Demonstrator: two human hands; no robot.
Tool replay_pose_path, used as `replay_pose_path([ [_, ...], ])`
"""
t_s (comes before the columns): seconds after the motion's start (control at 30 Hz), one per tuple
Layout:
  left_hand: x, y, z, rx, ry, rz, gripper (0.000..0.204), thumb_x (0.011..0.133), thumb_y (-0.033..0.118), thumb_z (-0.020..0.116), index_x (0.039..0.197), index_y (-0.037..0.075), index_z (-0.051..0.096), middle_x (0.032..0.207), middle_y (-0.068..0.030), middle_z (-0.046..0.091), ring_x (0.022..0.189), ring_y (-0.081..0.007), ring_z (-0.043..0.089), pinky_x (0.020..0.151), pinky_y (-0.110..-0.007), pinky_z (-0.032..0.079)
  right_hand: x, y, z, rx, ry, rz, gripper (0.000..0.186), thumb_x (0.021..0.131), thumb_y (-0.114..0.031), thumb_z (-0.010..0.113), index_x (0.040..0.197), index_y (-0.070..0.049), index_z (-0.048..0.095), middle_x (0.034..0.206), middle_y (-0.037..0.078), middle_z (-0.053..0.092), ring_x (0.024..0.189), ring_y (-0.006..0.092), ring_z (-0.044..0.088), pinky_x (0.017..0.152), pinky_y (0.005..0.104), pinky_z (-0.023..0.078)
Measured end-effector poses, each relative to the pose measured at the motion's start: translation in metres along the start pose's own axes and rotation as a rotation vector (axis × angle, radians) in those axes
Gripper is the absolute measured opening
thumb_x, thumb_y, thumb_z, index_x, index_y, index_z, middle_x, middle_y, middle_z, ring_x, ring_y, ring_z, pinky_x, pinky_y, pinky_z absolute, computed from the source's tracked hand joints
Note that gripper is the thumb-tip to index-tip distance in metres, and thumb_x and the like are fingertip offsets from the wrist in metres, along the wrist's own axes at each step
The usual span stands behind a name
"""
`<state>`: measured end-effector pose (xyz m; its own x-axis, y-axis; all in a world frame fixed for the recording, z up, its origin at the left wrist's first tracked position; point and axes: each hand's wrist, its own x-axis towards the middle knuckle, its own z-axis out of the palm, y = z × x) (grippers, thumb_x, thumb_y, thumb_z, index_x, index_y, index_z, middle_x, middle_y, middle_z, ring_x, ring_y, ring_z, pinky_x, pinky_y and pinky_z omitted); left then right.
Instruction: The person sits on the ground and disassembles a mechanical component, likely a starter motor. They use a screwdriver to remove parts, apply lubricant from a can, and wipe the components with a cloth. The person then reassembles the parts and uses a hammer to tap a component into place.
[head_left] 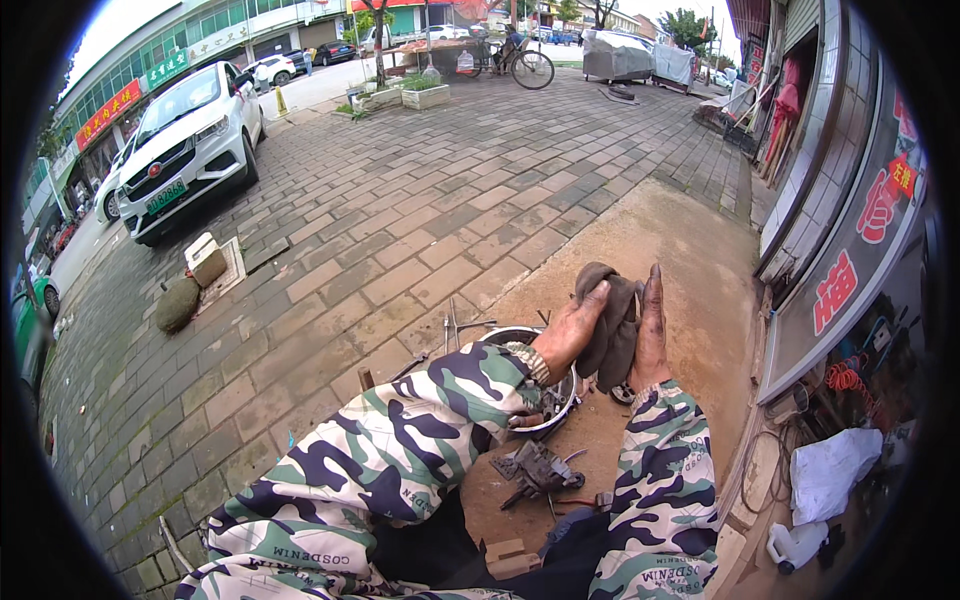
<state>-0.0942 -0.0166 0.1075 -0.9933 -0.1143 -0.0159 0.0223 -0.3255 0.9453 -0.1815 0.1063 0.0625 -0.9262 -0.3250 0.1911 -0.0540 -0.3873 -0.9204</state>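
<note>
A dark grey-brown rag (606,335) is bunched between my two hands in front of me. My left hand (570,335) is closed on it, thumb on top. My right hand (652,335) is held upright with its fingers stretched out, the palm side toward the rag. Both hands look blackened with grime. Partly hidden under my left forearm is a round white-rimmed basin (573,402) with small dark parts inside. Nearer to me, a greasy metal mechanical part (540,470) lies on the concrete.
Beyond the basin lies a T-handled wrench (455,322). At my right are a glass shop door (850,260), a white sack (835,470) and a white plastic jug (797,543). A stone block (205,260) and a white car (190,140) stand on the paving at left.
</note>
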Motion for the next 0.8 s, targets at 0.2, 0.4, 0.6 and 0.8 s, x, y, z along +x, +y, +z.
replay_pose_path([
  [0.2,0.051,-0.071,0.001,0.126,-0.064,0.046,0.081,0.099,0.062,0.043,0.146,-0.003,0.039,0.143,-0.0144,0.049,0.130,-0.0215,0.045,0.110,-0.032,0.034,0.014,0.059,-0.004,-0.013,-0.006,0.036,0.070,0.104,-0.053,0.035,0.147,0.002,0.038,0.146,0.013,0.046,0.132,0.0222,0.044,0.111,0.0333,0.032],
  [0.4,0.088,-0.068,-0.027,-0.134,0.090,-0.164,0.072,0.095,0.062,0.052,0.135,0.002,0.049,0.122,-0.0127,0.060,0.106,-0.0216,0.058,0.094,-0.037,0.047,0.003,0.042,0.025,-0.330,-0.097,-0.211,0.059,0.105,-0.043,0.039,0.139,0.004,0.046,0.131,0.021,0.058,0.120,0.0283,0.055,0.102,0.0362,0.040],
  [0.6,0.098,-0.054,-0.065,-0.447,-0.014,-0.038,0.059,0.099,0.056,0.048,0.132,0.008,0.048,0.114,-0.0134,0.063,0.101,-0.0232,0.064,0.093,-0.039,0.053,-0.017,0.033,0.059,-0.670,-0.015,-0.511,0.032,0.098,-0.028,0.058,0.105,0.003,0.056,0.096,0.023,0.058,0.088,0.0426,0.056,0.080,0.0454,0.045],
  [0.8,0.058,-0.049,-0.009,-0.485,-0.192,-0.125,0.061,0.105,0.053,0.035,0.148,0.010,0.041,0.137,-0.0080,0.055,0.117,-0.0227,0.057,0.104,-0.036,0.045,-0.008,0.013,0.038,-0.747,0.230,-0.540,0.027,0.098,-0.026,0.060,0.101,0.001,0.059,0.085,0.020,0.066,0.080,0.0370,0.066,0.072,0.0403,0.051],
])
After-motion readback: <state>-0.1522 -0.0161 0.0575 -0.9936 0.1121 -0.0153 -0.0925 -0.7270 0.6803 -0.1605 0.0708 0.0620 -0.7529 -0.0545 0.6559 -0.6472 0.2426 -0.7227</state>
